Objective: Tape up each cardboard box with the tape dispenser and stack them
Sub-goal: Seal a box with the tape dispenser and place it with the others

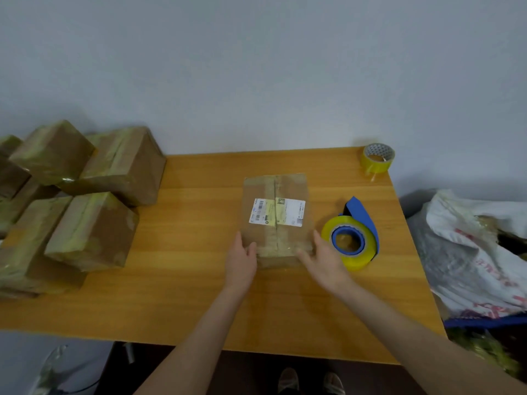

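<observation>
Cardboard box frame centre on tabletop, seam along long axis, running up-frame. Left hand, right hand spread at near corners. Tape dispenser just right of right hand: likely its reach.

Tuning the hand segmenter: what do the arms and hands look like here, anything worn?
Both bare: left hand and right hand show no gloves, rings or watch; no sleeves in view up to the frame edge. No markings or cables.
</observation>
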{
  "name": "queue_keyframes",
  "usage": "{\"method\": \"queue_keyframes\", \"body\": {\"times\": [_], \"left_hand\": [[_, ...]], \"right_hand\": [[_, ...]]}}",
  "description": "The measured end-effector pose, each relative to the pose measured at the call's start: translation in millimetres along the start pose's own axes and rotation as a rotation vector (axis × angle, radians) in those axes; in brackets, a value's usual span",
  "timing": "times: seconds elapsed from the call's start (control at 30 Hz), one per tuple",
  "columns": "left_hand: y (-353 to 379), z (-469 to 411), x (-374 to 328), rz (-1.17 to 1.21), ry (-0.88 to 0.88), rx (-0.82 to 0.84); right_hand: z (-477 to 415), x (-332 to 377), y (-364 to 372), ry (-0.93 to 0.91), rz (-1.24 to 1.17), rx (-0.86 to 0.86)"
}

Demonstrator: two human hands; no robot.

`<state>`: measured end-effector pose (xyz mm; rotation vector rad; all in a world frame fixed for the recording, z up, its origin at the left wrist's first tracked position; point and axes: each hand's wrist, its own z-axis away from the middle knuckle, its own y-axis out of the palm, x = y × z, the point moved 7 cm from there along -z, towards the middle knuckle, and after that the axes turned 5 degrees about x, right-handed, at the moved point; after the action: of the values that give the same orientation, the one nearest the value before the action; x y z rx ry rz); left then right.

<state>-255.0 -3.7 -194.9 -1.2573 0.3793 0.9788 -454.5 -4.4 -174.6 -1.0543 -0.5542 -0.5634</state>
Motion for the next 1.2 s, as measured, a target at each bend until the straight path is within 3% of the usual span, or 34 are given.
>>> {"method": "queue_keyframes", "body": {"times": [0.13, 0.3, 0.47, 0.63, 0.9, 1.2], "left_hand": [[18, 4, -9, 0.047, -0.022, 0.022], [25, 5, -2, 0.077, -0.026, 0.079], [23, 0, 11, 0.215, -0.107, 0.182], [-5, 14, 24, 0.112, -0.013, -0.136], [-9, 8, 22, 0.060, 0.032, -0.089], [3, 0, 17, -0.207, 0.053, -0.076]], "right_hand": [[0, -19, -10, 0.127, -0.051, -0.148], [-6, -28, -9, 0.154, 0.088, -0.185], [-15, -34, -9, 0.141, 0.056, -0.148], [-18, -52, -19, 0.086, 0.073, -0.143], [-21, -56, -14, -0.023, 0.071, -0.189], [-25, -49, -19, -0.020, 0.367, -0.208]]}}
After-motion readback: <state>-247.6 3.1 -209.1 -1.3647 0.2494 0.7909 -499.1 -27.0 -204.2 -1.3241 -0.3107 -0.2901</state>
